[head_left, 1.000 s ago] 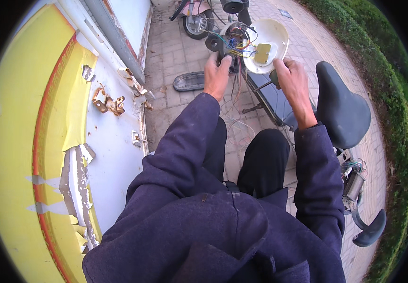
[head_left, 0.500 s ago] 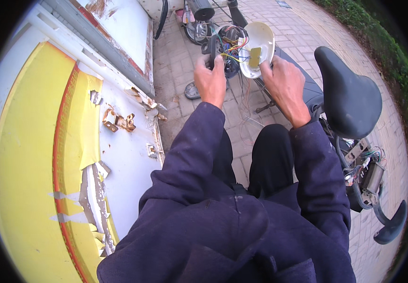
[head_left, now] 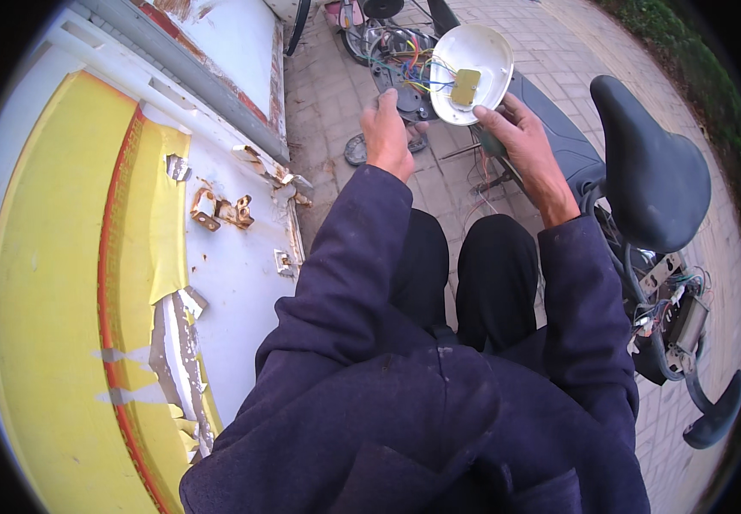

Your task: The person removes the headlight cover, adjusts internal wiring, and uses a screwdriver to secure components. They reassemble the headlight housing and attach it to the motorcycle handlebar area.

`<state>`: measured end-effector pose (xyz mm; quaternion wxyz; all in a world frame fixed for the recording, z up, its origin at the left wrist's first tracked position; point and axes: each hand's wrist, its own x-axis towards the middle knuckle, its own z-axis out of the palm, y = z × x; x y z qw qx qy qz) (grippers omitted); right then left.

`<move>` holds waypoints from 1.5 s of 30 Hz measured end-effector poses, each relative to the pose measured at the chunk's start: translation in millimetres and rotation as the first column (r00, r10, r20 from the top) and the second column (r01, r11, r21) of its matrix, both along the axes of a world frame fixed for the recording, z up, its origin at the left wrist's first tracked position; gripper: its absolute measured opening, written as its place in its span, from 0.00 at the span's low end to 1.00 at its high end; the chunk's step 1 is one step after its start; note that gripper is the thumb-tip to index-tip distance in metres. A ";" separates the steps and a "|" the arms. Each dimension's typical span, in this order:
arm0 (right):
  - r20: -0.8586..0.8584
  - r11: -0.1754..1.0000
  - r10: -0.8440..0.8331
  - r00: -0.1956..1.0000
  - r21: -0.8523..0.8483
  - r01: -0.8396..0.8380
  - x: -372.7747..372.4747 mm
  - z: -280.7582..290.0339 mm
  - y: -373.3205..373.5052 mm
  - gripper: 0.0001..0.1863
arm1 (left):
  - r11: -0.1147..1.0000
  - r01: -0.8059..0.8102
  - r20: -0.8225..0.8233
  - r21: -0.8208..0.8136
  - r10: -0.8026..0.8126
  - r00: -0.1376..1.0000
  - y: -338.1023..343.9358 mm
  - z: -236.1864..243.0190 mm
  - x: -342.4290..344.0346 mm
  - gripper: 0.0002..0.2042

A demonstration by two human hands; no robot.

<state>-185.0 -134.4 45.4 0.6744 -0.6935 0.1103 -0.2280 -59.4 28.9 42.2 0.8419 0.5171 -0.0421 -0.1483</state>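
My right hand (head_left: 524,146) grips the lower rim of a white bowl-shaped cover (head_left: 494,64), thumb on the inner side. Inside the cover sits a yellowish rectangular board (head_left: 465,86). Thin coloured wires (head_left: 419,70) run from the board leftward to a dark round housing (head_left: 413,101) at the front of a stripped electric scooter. My left hand (head_left: 387,141) is closed at the housing's near left edge, thumb up and fingertips below; its exact contact is partly hidden.
The scooter's black saddle (head_left: 651,167) is at my right, with exposed wiring and a metal box (head_left: 678,325) behind it. A worn yellow-and-white panel (head_left: 53,283) stands at my left. Below the housing, a grey oval part (head_left: 356,150) lies on the paving, and a hedge (head_left: 687,68) lines the far right.
My right hand has raised the white cover slightly and turned its inside more toward me. My left hand has shifted a little, and the dark housing now sits flatter and partly behind it.
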 end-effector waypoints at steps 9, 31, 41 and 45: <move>-0.181 0.996 0.056 0.982 0.079 -0.043 0.8 12.4 4.2 0.26 | 0.993 0.019 0.137 0.120 -0.035 0.990 6.9 9.1 15.2 0.14; -0.287 1.000 -0.006 0.958 -0.004 0.005 -7.0 44.4 1.6 0.26 | 0.967 -0.019 -0.010 -0.255 0.017 1.000 -1.6 -6.2 8.4 0.19; -0.144 0.944 -0.087 0.986 0.304 0.128 -27.6 4.6 66.5 0.21 | 0.925 0.035 -0.001 -0.379 -0.039 0.999 -18.6 -21.4 1.0 0.17; -0.118 0.932 0.066 0.991 0.361 -0.019 -33.0 -5.9 77.5 0.20 | 0.880 0.243 0.001 -0.409 -0.266 0.964 -10.0 -21.5 3.5 0.16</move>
